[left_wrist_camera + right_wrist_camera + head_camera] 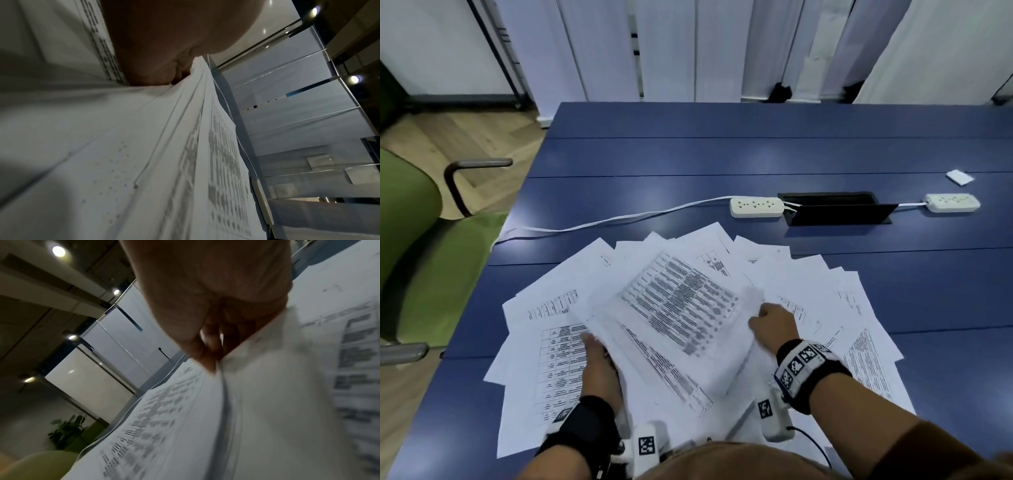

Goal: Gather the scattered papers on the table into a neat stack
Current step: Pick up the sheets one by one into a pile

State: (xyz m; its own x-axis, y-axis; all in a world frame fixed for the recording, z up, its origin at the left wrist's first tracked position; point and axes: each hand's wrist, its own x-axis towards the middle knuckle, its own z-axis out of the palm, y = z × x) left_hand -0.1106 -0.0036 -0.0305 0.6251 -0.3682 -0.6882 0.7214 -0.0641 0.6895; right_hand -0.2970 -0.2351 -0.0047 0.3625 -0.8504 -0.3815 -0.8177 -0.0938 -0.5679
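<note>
Both grips holding a raised bundle of printed sheets (681, 308) — left hand (599, 370) at its near-left edge, right hand (774, 325) pinching its right corner — above papers (859, 308) fanned across the blue counter (722, 157).

A dark blue table (756, 161) made of long planks fills the middle of the head view. Behind it, from 11 to 2 o'clock, hang pale vertical blinds (664, 48). A white wall (431, 44) with a dark skirting stands at 10 o'clock, above a light wood floor (482, 137). At 9 o'clock sits a green chair (417, 246) with a dark metal armrest (472, 168). Round ceiling lights (59, 251) glow in the right wrist view, where glass partitions (115, 340) run across the room and what looks like a leafy plant (65, 431), too blurred to be sure, stands at 8 o'clock.
</note>
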